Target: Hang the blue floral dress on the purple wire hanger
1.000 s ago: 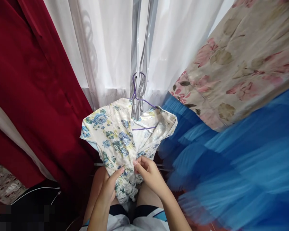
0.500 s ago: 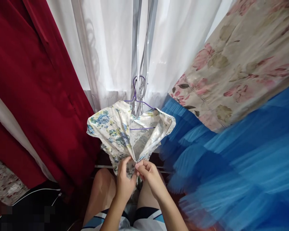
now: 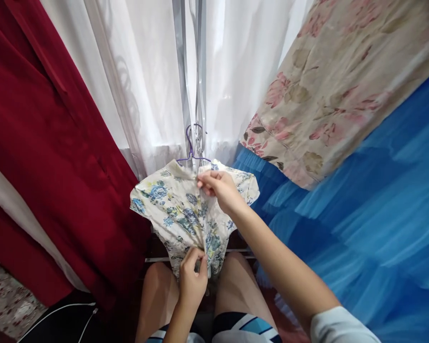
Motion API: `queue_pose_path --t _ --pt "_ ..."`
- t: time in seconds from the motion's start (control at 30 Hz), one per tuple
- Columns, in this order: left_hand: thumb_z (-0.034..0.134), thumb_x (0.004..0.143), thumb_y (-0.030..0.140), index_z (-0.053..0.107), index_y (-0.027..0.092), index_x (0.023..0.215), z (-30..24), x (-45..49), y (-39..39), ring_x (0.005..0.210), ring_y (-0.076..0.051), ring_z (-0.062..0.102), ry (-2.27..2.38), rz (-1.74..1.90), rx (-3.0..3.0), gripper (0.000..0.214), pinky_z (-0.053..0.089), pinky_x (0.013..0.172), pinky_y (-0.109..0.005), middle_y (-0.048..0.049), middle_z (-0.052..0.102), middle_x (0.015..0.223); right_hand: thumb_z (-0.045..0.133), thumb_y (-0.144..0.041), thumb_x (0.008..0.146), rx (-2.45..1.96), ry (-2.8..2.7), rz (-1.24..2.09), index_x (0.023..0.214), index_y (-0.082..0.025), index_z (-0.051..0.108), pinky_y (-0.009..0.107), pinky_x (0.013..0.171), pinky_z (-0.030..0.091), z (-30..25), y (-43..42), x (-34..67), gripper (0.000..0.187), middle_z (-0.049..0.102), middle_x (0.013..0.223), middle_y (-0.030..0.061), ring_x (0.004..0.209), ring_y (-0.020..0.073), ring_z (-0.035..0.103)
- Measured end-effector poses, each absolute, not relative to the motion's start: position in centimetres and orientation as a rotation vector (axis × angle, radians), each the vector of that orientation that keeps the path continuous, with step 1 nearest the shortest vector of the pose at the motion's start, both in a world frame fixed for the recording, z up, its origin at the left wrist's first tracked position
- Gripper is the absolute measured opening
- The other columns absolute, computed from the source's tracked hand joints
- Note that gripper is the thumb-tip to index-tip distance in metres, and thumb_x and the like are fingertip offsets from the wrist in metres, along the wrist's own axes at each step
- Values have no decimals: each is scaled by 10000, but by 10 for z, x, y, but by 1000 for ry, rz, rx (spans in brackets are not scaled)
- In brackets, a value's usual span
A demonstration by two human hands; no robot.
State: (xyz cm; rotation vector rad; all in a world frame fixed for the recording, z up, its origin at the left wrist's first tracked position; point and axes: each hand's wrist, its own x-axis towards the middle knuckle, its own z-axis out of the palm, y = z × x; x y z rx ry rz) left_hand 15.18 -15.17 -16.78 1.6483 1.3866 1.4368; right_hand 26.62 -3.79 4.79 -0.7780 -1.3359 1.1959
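A small white dress with blue flowers (image 3: 171,205) hangs on a purple wire hanger (image 3: 190,147) in front of me. My left hand (image 3: 192,278) pinches the dress low down, at its gathered middle. My right hand (image 3: 218,186) is raised to the neckline, fingers closed on the fabric edge just under the hanger's hook. The hanger's lower wire is hidden by the cloth. My knees show below the dress.
A dark red garment (image 3: 46,143) hangs close on the left. White sheer curtains (image 3: 150,81) and a metal upright (image 3: 191,71) stand behind. A pink-flowered cloth (image 3: 329,85) and a blue tulle dress (image 3: 361,209) crowd the right. A white cable (image 3: 57,317) lies bottom left.
My right hand has gone up from the dress's middle to its neckline, and the open back of the dress has closed. The left hand stays pinching low down.
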Motion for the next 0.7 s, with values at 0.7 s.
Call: queue_pose_path --t 0.7 --pt "514 968 313 627 164 800 42 118 -60 676 -138 536 1217 1799 2223 251 407 655 -246 -19 587 730 592 -319 846 -979 -1675 694 699 -198 526 246 496 293 -2 -36 264 201 500 532 -38 491 118 436"
